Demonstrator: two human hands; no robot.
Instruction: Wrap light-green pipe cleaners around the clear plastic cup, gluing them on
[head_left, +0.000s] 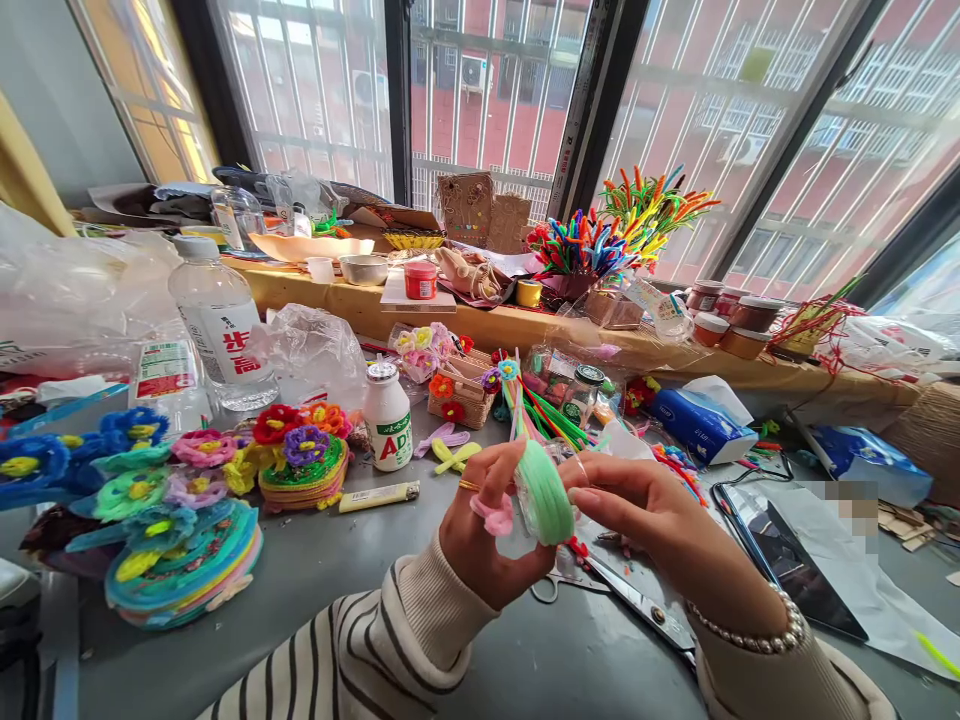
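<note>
- The head camera is looking forward and down, taking in the left hand [472,525] and right hand [664,520] from close by.
- It is facing across a table [540,665] toward windows [319,95].

Scissors [637,599], white bottle [388,425] on grey table [585,660]

A mint-green ring [546,495] is gripped by the left hand [471,545], its right edge met by fingertips of the right hand [664,520]. Scissors [631,600] are laid beneath on the grey desk [292,570]; chenille-stem flowers [204,447] are grouped at left, near a white AD bottle [388,415].
</note>
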